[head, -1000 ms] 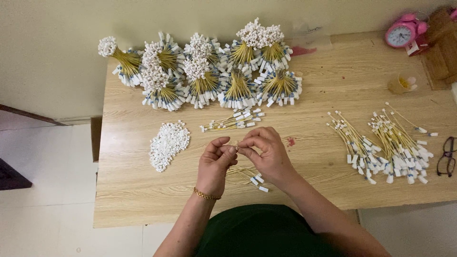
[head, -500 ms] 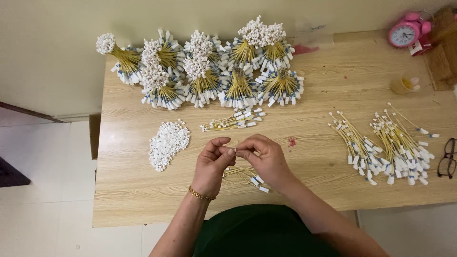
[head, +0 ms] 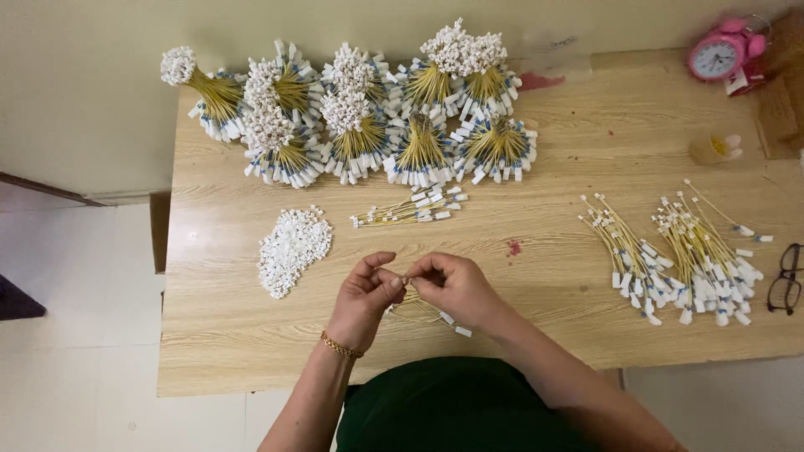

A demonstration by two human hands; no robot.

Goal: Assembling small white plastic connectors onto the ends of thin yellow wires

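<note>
Left hand [head: 366, 295] and right hand [head: 456, 286] meet near the tabletop's [head: 569, 209] front edge; both grips pinched on one thin yellow wire [head: 419, 303]; white bead pile [head: 291, 248] just left.

Bright, even light, soft shadows, sharp, slight edge distortion.

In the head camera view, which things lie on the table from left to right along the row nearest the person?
Heap of small white pieces → left hand → right hand → loose yellow tagged wires → black glasses.
</note>
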